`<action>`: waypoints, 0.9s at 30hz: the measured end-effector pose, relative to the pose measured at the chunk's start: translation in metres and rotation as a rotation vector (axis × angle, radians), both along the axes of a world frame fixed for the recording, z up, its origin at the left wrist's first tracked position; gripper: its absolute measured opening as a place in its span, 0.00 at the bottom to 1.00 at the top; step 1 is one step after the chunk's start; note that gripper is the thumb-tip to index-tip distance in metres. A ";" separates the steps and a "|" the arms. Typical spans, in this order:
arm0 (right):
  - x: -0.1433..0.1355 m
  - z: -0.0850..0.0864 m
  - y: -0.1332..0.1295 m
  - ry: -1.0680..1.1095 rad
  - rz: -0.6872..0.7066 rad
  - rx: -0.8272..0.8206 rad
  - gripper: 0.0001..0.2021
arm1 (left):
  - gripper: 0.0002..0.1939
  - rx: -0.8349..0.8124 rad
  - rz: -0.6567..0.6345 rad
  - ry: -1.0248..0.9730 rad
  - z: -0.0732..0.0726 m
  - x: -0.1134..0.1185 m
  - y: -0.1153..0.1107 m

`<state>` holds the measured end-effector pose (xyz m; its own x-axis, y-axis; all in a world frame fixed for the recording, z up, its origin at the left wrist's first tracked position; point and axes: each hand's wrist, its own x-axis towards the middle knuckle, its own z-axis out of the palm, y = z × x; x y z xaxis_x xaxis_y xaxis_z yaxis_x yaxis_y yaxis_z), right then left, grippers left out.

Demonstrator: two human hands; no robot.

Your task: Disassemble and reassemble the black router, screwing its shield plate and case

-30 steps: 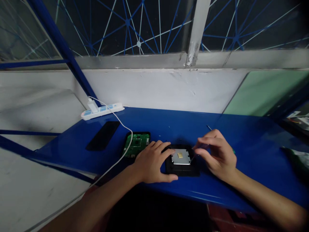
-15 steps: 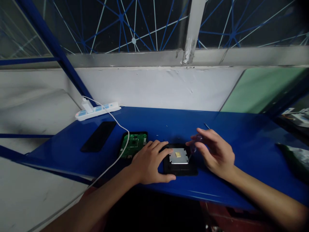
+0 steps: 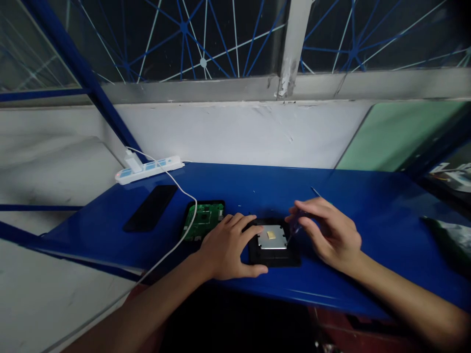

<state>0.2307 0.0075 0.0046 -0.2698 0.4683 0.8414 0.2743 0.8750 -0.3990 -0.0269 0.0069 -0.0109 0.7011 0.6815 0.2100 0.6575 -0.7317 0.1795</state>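
Note:
On the blue table lies a black plastic housing (image 3: 279, 259) with a silver metal plate (image 3: 277, 243) inside it. A small yellowish pad (image 3: 271, 235) sits on the plate. My left hand (image 3: 230, 247) rests on the housing's left side, fingers spread, fingertips at the plate's edge. Between the fingers of my right hand (image 3: 333, 235) is a screwdriver (image 3: 295, 225) with a purplish clear handle; its tip meets the plate's right lower corner. Left of the housing, a green circuit board (image 3: 202, 219) lies in a black shell, partly behind my left hand.
A black phone-like slab (image 3: 150, 208) lies at the left, near a white power strip (image 3: 149, 169) with a plug in it. A white cable (image 3: 171, 252) crosses over the circuit board. Behind my right hand lies a thin rod (image 3: 315, 191). A dark green bag (image 3: 447, 240) is at the right.
My right hand's fingers have shifted slightly around the screwdriver handle, which leans a little differently. My left hand and the housing stay in place.

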 end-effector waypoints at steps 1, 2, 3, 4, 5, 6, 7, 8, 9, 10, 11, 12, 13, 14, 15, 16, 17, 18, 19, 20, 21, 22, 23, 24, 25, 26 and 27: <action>0.000 -0.001 0.001 0.007 -0.003 0.012 0.27 | 0.40 -0.003 0.001 0.002 0.001 0.000 0.000; 0.000 -0.001 0.002 0.016 -0.006 0.017 0.27 | 0.40 -0.005 0.000 0.003 0.001 0.000 0.000; 0.000 -0.002 0.003 0.023 -0.010 0.015 0.27 | 0.40 -0.007 0.000 0.005 0.001 0.001 0.000; 0.000 -0.003 0.003 0.029 -0.014 0.008 0.27 | 0.40 -0.008 0.000 0.007 0.002 0.001 0.000; -0.001 -0.004 0.003 0.035 -0.022 0.002 0.27 | 0.40 -0.009 -0.002 0.009 0.002 0.001 0.000; -0.001 -0.004 0.003 0.039 -0.034 -0.003 0.27 | 0.40 -0.010 -0.003 0.010 0.002 0.001 0.000; -0.001 -0.005 0.002 0.041 -0.049 -0.008 0.27 | 0.40 -0.009 -0.004 0.011 0.002 0.001 0.000; -0.002 -0.005 0.001 0.040 -0.065 -0.016 0.27 | 0.40 -0.007 -0.004 0.010 0.002 0.001 0.000; -0.003 -0.005 0.000 0.038 -0.083 -0.024 0.27 | 0.40 -0.005 -0.003 0.010 0.002 0.001 0.000; -0.003 -0.005 -0.001 0.032 -0.101 -0.030 0.27 | 0.40 -0.002 -0.001 0.009 0.002 0.001 0.000; -0.004 -0.004 -0.002 0.025 -0.116 -0.034 0.27 | 0.40 0.000 0.001 0.009 0.002 0.001 0.000; -0.005 -0.004 -0.003 0.018 -0.130 -0.032 0.27 | 0.40 0.000 0.002 0.010 0.002 0.001 0.000; -0.005 -0.004 -0.004 0.011 -0.141 -0.024 0.27 | 0.40 0.000 0.003 0.012 0.002 0.001 0.000; -0.006 -0.003 -0.005 0.008 -0.150 -0.009 0.27 | 0.40 0.000 0.002 0.012 0.002 0.001 0.000; -0.006 -0.003 -0.005 0.000 -0.149 0.006 0.27 | 0.40 0.000 0.001 0.011 0.002 0.001 0.000; -0.006 -0.002 -0.005 -0.016 -0.139 0.019 0.27 | 0.40 0.001 -0.001 0.009 0.001 0.001 0.000; -0.006 -0.002 -0.005 -0.037 -0.126 0.031 0.27 | 0.40 0.004 -0.002 0.005 0.001 0.001 0.000; -0.005 -0.001 -0.005 -0.063 -0.113 0.041 0.27 | 0.40 0.008 -0.004 0.001 0.001 0.001 0.000; -0.004 0.000 -0.004 -0.089 -0.103 0.049 0.27 | 0.40 0.012 -0.003 -0.002 0.000 0.000 0.000; -0.004 0.001 -0.003 -0.116 -0.094 0.057 0.27 | 0.39 0.016 -0.003 -0.004 0.000 0.000 0.000; -0.003 0.002 -0.002 -0.137 -0.089 0.063 0.27 | 0.39 0.021 -0.002 -0.005 -0.001 0.000 0.000; -0.003 0.003 0.000 -0.146 -0.091 0.064 0.27 | 0.39 0.024 -0.001 -0.005 -0.001 0.000 0.000; -0.002 0.003 0.002 -0.139 -0.099 0.052 0.26 | 0.39 0.026 -0.001 -0.005 -0.002 0.000 0.000; -0.003 0.004 0.005 -0.117 -0.109 0.025 0.26 | 0.39 0.028 -0.002 -0.006 -0.002 0.000 0.000; -0.004 0.005 0.009 -0.074 -0.130 -0.015 0.25 | 0.39 0.028 -0.004 -0.008 -0.002 0.000 0.000; -0.006 0.006 0.013 -0.015 -0.154 -0.062 0.24 | 0.39 0.029 -0.007 -0.011 -0.002 0.000 0.000; -0.009 0.008 0.018 0.039 -0.174 -0.107 0.23 | 0.39 0.030 -0.010 -0.014 -0.002 0.000 0.000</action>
<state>0.2217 0.0252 0.0121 -0.1449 0.5925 0.7924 0.3998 0.7676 -0.5009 -0.0266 0.0074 -0.0128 0.7047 0.6676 0.2403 0.6475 -0.7436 0.1670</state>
